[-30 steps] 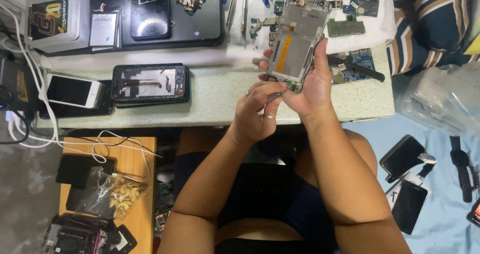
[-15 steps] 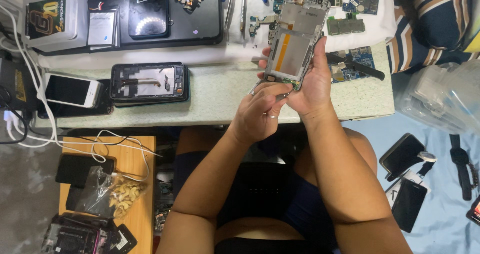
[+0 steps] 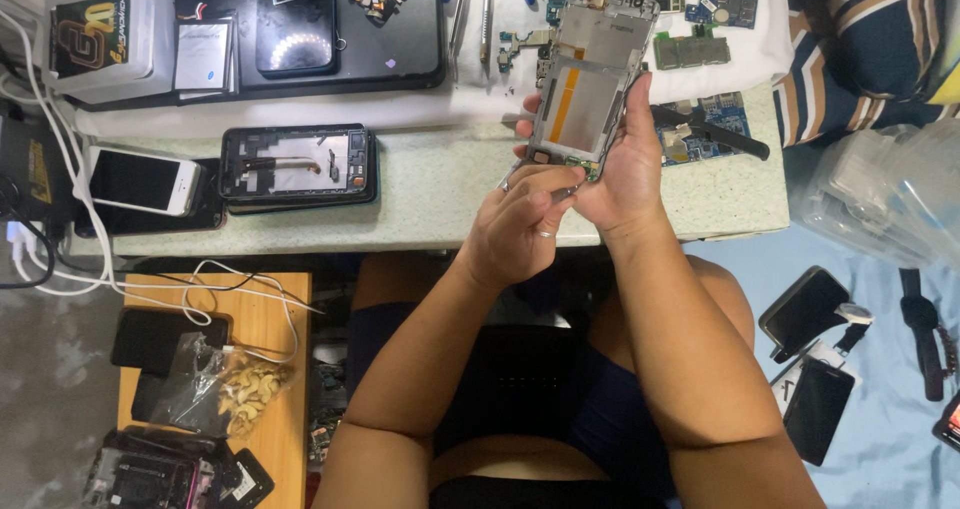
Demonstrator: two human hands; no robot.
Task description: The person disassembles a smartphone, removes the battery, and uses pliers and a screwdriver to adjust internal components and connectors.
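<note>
My right hand point(image 3: 628, 169) holds an opened phone frame point(image 3: 592, 79) upright over the pale green table point(image 3: 440, 194), gripping its lower right side. The frame shows a grey metal inside with an orange strip and a small green board at the bottom. My left hand point(image 3: 520, 224) is pinched at the frame's lower edge, where a thin metal tool point(image 3: 562, 195) seems to sit between its fingertips. A ring is on one left finger.
A black disassembled phone point(image 3: 296, 165) and a white phone point(image 3: 140, 181) lie at the left of the table. Circuit boards point(image 3: 700, 49), tweezers point(image 3: 486, 9) and a black tray point(image 3: 400, 29) lie behind. A wooden stool point(image 3: 270, 319) holds a bag of nuts point(image 3: 235, 389). Phones point(image 3: 805, 314) lie at the right.
My left hand's fingers have shifted slightly at the frame's lower edge. The frame and my right hand stay in nearly the same place.
</note>
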